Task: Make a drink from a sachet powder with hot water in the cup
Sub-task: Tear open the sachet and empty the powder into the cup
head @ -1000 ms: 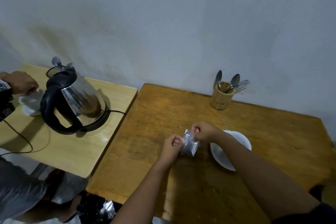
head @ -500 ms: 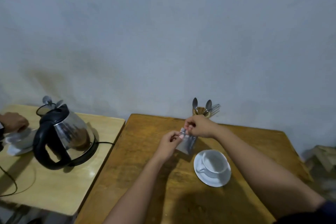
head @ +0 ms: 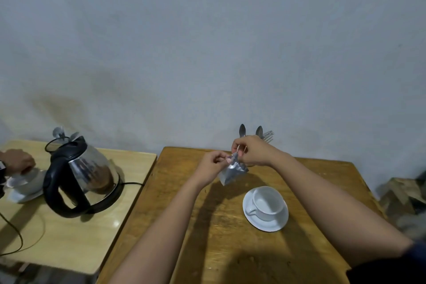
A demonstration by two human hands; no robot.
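Observation:
A small silver sachet (head: 232,172) hangs in the air above the brown wooden table (head: 219,237). My left hand (head: 213,167) pinches its top left corner and my right hand (head: 250,151) pinches the top edge beside it. An empty white cup (head: 267,203) stands on a white saucer (head: 272,223) to the lower right of the sachet, its handle pointing left. A steel kettle (head: 87,175) with a black handle sits on its base on the lighter table (head: 69,237) at the left.
Spoons and forks (head: 259,132) stick up from a holder behind my right hand, by the wall. Another person's hand (head: 17,162) rests on a second white cup and saucer (head: 25,188) at the far left. A black cord (head: 13,233) runs across the left table.
The view has tilted up and the table has dropped lower in the frame. My hands lifted the sachet higher and further back, clear of the cup, which now shows fully.

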